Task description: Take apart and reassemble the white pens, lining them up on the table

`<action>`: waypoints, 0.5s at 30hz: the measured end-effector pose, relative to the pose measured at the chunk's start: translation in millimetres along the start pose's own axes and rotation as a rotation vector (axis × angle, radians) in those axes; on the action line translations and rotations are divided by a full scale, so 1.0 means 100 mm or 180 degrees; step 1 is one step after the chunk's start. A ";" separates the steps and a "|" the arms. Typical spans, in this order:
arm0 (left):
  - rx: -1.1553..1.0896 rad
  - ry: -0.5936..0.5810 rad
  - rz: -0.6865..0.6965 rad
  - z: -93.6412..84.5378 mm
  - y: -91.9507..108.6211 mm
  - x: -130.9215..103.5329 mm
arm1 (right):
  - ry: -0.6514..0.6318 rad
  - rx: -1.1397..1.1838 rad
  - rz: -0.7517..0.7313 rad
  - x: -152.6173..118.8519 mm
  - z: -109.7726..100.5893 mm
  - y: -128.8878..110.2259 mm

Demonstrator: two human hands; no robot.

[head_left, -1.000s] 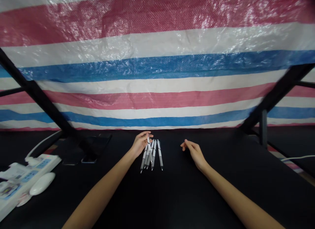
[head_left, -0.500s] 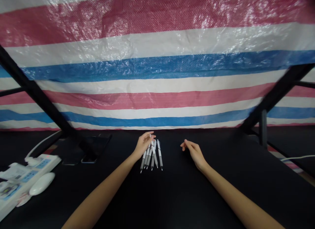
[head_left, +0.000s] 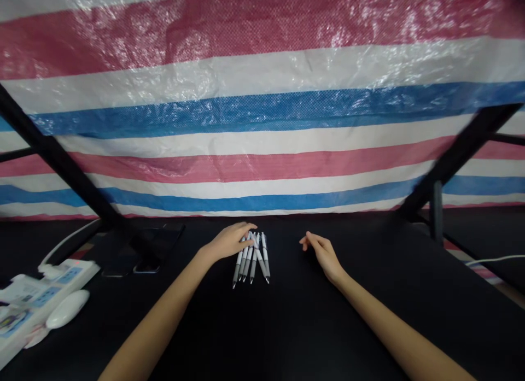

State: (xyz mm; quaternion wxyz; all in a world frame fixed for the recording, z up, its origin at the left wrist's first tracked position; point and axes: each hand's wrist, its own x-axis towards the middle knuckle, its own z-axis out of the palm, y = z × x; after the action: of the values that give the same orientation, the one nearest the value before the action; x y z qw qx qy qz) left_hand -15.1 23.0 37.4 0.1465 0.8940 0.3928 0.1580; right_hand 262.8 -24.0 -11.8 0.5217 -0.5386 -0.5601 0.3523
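Several white pens with grey grips (head_left: 253, 263) lie side by side on the black table, their tips towards me. One pen (head_left: 261, 263) lies slantwise across the others, its tip near the rightmost pen. Over the upper ends of the pens is my left hand (head_left: 229, 241), its thumb and fingers apart and the thumb touching or just above the pens. Those upper ends are partly hidden by the fingers. To the right, apart from the pens, my right hand (head_left: 322, 252) rests with loosely bent fingers and nothing visible in it.
A white power strip (head_left: 49, 299) with plugs sits at the left, a white computer mouse (head_left: 68, 309) beside it. Dark flat devices (head_left: 146, 267) lie near the left black frame bar (head_left: 82, 179). Another bar (head_left: 447, 157) slants at the right. Striped sheeting (head_left: 262, 168) hangs behind.
My left hand has shifted slightly left and lowered, its fingers loosening from the slanting pen's top. That pen now lies at a greater slant, its tip further right. My right hand stays put.
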 end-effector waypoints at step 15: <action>-0.0209 -0.1360 0.0204 -0.10 0.22 -0.06 | 0.0007 -0.0148 -0.0045 0.01 -0.01 0.04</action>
State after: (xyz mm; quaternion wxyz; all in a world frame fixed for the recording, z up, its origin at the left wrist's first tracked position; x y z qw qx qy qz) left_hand -8.8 5.5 53.9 0.2503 0.9140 0.3189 -0.0178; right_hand 265.2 -23.0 -15.1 0.5122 -0.5470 -0.5713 0.3349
